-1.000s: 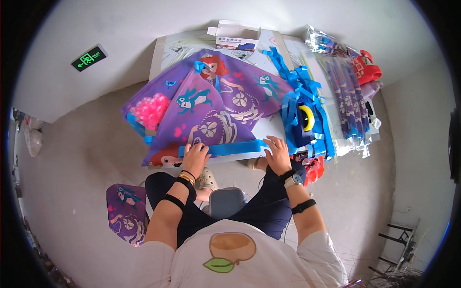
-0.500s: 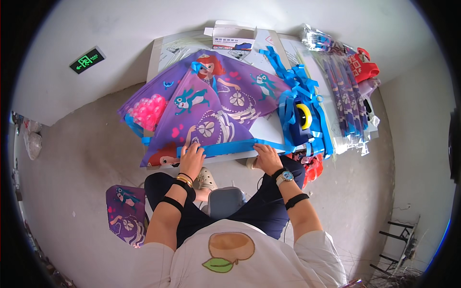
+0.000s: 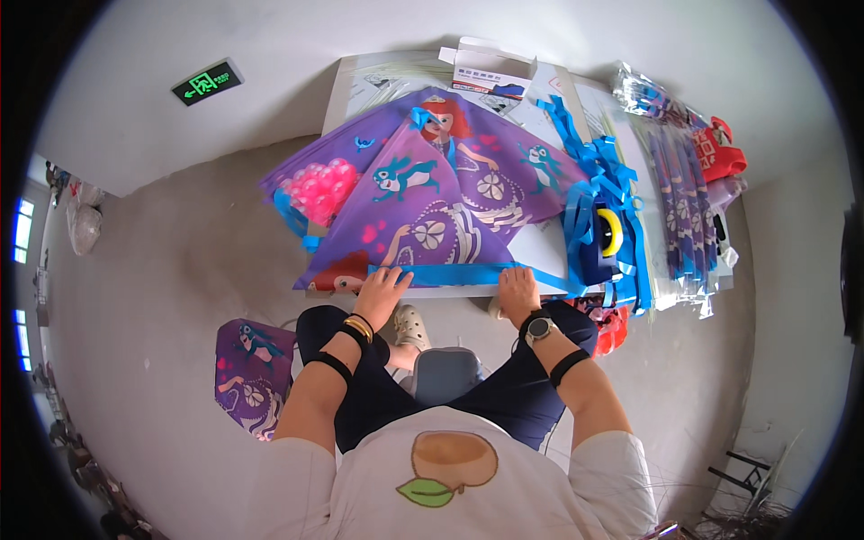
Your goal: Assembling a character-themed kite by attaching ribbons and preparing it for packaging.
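A blue ribbon strip (image 3: pixel 461 275) lies along the near edge of a purple cartoon-printed kite (image 3: pixel 360 229), spread on the table. My left hand (image 3: pixel 383 290) has its fingers closed over the strip's left part, beside a printed red-haired head. My right hand (image 3: pixel 519 295) is curled on the strip farther right, where it runs past the cloth toward the blue ribbon pile. Both thumbs and the undersides of the fingers are partly hidden.
Right of the kite is a tangled blue ribbon pile (image 3: pixel 615 184) with a dark blue and yellow tape dispenser (image 3: pixel 607 236). An opened white box (image 3: pixel 490 70) stands at the back. Folded printed kites (image 3: pixel 686 202) lie far right. Another purple printed piece (image 3: pixel 255 378) hangs low left.
The view has swung, so the whole scene sits farther right in the picture. My right hand's fingers are more curled on the strip. My left hand stays on the strip.
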The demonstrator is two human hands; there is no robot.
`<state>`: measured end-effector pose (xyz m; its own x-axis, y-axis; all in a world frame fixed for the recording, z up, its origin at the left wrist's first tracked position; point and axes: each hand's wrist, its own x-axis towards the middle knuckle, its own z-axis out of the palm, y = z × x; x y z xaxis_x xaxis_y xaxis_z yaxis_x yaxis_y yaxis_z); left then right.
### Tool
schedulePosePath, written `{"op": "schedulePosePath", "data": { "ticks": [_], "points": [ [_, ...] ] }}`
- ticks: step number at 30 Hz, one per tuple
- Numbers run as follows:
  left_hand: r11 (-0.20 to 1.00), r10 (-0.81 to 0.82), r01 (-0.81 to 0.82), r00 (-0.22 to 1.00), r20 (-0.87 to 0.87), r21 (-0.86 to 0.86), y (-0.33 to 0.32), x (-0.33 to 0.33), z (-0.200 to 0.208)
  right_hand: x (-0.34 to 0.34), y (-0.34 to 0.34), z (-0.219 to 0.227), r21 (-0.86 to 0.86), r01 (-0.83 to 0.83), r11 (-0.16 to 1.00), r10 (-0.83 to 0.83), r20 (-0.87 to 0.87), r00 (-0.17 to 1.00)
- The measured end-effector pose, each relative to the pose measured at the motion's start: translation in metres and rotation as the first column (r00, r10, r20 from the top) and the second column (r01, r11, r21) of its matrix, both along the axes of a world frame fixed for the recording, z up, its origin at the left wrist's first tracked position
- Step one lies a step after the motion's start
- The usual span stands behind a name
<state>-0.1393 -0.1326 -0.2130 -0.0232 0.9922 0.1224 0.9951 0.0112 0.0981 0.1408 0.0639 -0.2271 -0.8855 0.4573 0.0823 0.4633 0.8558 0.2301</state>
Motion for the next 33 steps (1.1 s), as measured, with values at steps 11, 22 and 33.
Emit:
{"op": "schedulePosePath", "data": {
  "ticks": [11, 22, 33],
  "points": [
    [0.999, 0.045, -0.031, 0.921, 0.386, -0.043, 0.025, -0.046, 0.016, -0.009, 0.054, 0.023, -0.399, 0.066, 0.915, -0.124, -0.121, 0.985],
    [0.984, 0.173, -0.168, 0.882, 0.438, -0.051, 0.027, -0.052, -0.016, -0.062, 0.052, 0.024, -0.266, 0.189, 0.945, -0.191, 0.019, 0.981],
    [0.978, 0.17, -0.197, 0.937, 0.306, 0.061, 0.023, -0.04, 0.001, -0.099, -0.034, 0.005, -0.569, -0.204, 0.797, 0.053, -0.27, 0.961]
  ]
}}
